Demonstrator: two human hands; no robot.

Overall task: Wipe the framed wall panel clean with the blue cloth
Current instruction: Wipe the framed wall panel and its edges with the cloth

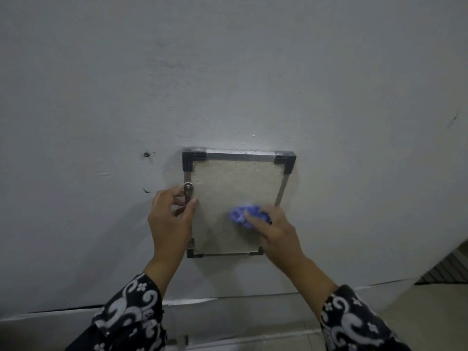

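Right hand (276, 230) pressing cloth (244, 215), panel (233, 198) upright

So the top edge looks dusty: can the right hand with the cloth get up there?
Probably yes. The right hand presses the cloth low on the panel, and nothing lies between it and the top edge.

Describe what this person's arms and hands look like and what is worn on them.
Both hands are bare: no gloves, and no rings or watch that I can make out. The left hand and right hand emerge from long sleeves that stop short of the wrists. The left sleeve and right sleeve are black fabric printed with white swirling scrolls and small flowers.
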